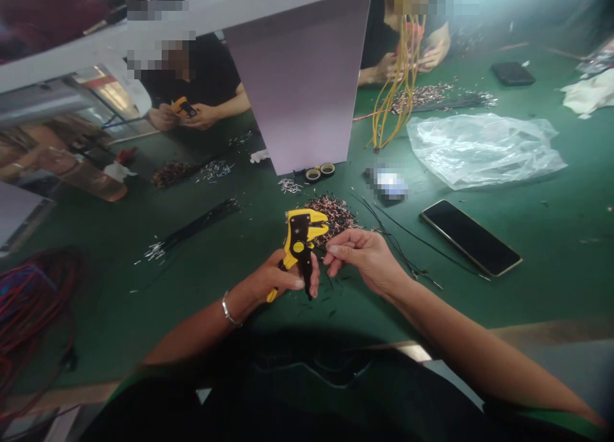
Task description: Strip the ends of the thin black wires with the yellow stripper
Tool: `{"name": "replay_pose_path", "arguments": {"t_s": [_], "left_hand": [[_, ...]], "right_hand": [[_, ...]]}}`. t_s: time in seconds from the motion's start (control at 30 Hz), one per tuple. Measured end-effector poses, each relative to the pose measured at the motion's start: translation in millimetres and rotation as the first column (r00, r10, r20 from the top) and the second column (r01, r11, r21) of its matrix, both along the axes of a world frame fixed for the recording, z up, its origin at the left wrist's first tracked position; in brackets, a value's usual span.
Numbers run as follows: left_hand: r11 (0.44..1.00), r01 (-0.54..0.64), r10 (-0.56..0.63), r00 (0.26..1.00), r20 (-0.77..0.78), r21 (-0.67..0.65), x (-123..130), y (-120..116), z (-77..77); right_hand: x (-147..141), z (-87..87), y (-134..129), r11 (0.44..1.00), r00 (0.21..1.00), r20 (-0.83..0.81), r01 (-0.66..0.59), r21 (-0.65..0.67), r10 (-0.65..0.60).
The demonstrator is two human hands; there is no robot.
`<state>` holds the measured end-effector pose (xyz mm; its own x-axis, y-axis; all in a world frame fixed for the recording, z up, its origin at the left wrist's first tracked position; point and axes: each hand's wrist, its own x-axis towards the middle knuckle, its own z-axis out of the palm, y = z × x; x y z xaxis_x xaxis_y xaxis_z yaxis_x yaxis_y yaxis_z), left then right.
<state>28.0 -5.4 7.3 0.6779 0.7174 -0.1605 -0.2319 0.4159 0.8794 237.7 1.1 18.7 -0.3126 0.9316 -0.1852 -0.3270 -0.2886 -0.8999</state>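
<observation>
The stripper, yellow and black, stands at the near side of the pile; the left hand has its grip clamped round it. The right hand brings thumb and forefinger together, on what I cannot tell. The worktop is green, a pale partition beyond the pile.

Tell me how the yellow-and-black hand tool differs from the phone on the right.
The hand tool is yellow and black; the phone has a black face and pale rim. The hand tool is in the left hand, while the phone lies on the table. Both have black surfaces.
</observation>
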Motion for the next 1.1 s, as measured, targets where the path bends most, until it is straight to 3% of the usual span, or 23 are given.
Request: {"name": "replay_pose_path", "arguments": {"t_s": [0.47,0.8,1.1], "left_hand": [[0.997,0.057,-0.056,0.998,0.024,-0.044,-3.0,5.0,1.5],[0.983,0.149,-0.148,0.989,0.022,-0.103,-5.7,3.8,3.9],[0.98,0.155,-0.152,0.988,0.036,-0.128,-3.2,2.8,7.7]], "right_hand": [[9.6,4.2,7.8,0.99,0.993,0.036,0.11,0.087,-0.113],[11.8,5.5,9.1,0.988,0.995,0.042,0.084,0.126,-0.09],[11.8,3.7,9.1,0.988,0.996,0.053,0.062,0.141,-0.07]]}}
